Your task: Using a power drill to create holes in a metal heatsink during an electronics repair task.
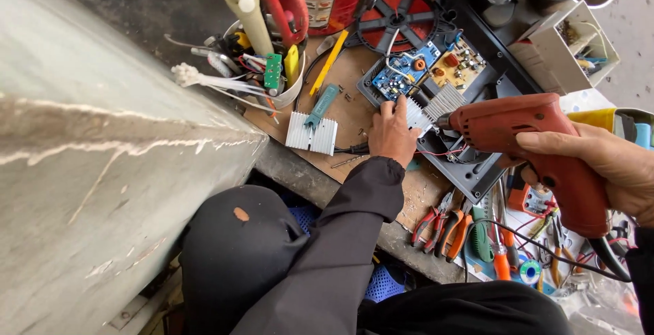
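From the head camera, the right hand is wrapped tight around the handle of a red drill, and the drill's tip points left at a ribbed silver metal block. The left hand lies flat with its fingers pressing down on that block and on the blue circuit board beside it; it presses and does not hold anything. To do this well, the left hand should likely keep the block from sliding while the drill stays straight and steady, with fingers away from the tip. The drill looks worn and dusty, with a black cord hanging from its handle. The block sits in a black tray on the brown worktop. Another ribbed block lies to the left, and pliers with red and orange handles lie below.
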